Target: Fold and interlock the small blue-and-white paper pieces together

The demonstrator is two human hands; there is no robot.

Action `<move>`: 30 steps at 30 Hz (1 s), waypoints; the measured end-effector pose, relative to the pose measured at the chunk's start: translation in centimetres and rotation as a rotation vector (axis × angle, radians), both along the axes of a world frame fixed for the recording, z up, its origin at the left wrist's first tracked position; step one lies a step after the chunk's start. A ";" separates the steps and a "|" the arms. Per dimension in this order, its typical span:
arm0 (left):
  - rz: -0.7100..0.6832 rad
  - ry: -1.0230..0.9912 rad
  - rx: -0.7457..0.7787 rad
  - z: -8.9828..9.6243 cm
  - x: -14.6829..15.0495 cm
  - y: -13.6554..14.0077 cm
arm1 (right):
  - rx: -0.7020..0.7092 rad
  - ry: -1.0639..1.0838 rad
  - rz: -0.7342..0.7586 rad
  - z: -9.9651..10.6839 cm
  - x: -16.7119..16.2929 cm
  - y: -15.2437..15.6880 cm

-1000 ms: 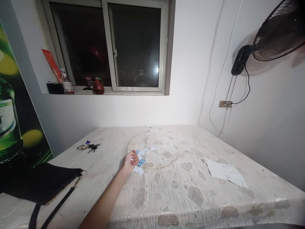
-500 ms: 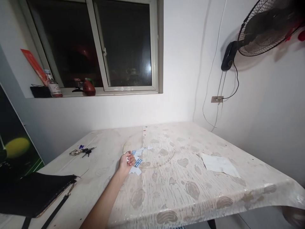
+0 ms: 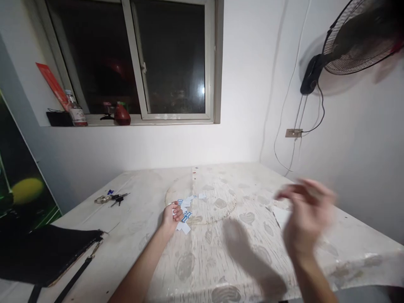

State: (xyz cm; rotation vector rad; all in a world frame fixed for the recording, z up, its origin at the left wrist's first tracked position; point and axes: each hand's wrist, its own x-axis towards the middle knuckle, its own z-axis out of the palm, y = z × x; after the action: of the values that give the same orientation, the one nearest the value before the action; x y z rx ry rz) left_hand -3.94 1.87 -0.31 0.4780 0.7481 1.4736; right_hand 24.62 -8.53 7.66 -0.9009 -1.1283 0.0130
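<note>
My left hand (image 3: 172,213) rests on the table with its fingers curled closed, at the left side of a cluster of small paper pieces (image 3: 185,227). A whitish patch shows by the fingers, but what they hold, if anything, cannot be made out. The pieces are white, and some carry blue printing (image 3: 187,216). On the right, my right hand (image 3: 307,219) is raised over the table, smeared by motion, so its grip is unclear. Partly hidden behind it lies a white sheet of paper or cloth (image 3: 280,215). The right arm's shadow falls across the tablecloth (image 3: 208,261).
Keys (image 3: 117,198) lie at the table's left, above a black pouch with a strap (image 3: 47,254). A bottle (image 3: 76,111) and a red-brown container (image 3: 121,114) stand on the windowsill. A black fan (image 3: 360,40) hangs on the right wall above an outlet (image 3: 293,133).
My right hand has come into view from the lower right, over the white sheet. My left hand stays by the paper pieces. The whole view has shifted slightly.
</note>
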 end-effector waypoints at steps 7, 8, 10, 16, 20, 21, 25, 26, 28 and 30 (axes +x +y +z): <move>0.024 -0.039 0.023 -0.1 -0.2 -0.1 | -0.579 -1.299 0.386 -4.5 -7.9 14.9; 0.024 -0.043 0.028 -0.1 -0.2 -0.1 | -0.587 -1.360 0.406 -5.3 -8.7 16.8; 0.024 -0.052 0.032 -0.2 -0.4 -0.1 | -0.598 -1.370 0.409 -6.9 -9.8 19.6; 0.024 -0.071 0.007 -0.5 -0.4 0.0 | -0.551 -1.400 0.317 -9.2 -10.8 21.5; 0.027 -0.053 0.012 -0.4 -0.2 0.0 | -0.507 -1.473 0.235 -9.3 -11.3 20.4; 0.035 -0.050 0.009 -0.4 -0.1 -0.1 | -0.505 -1.486 0.213 -9.3 -11.4 20.2; 0.054 -0.058 0.002 -0.1 -0.2 -0.3 | -0.506 -1.508 0.178 -9.3 -12.2 19.7; 0.051 -0.060 0.001 0.0 -0.2 -0.3 | -0.503 -1.503 0.186 -9.3 -12.3 19.6; 0.046 -0.065 -0.010 0.1 -0.2 -0.4 | -0.498 -1.476 0.213 -9.3 -12.5 19.5; 0.042 -0.071 -0.021 0.1 -0.3 -0.3 | -0.501 -1.425 0.242 -9.2 -12.6 19.4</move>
State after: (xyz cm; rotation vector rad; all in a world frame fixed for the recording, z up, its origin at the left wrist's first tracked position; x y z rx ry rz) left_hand -4.22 1.53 -0.20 0.3942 0.7207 1.5121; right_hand 12.03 10.88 -1.55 -1.2168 -2.6406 -0.1827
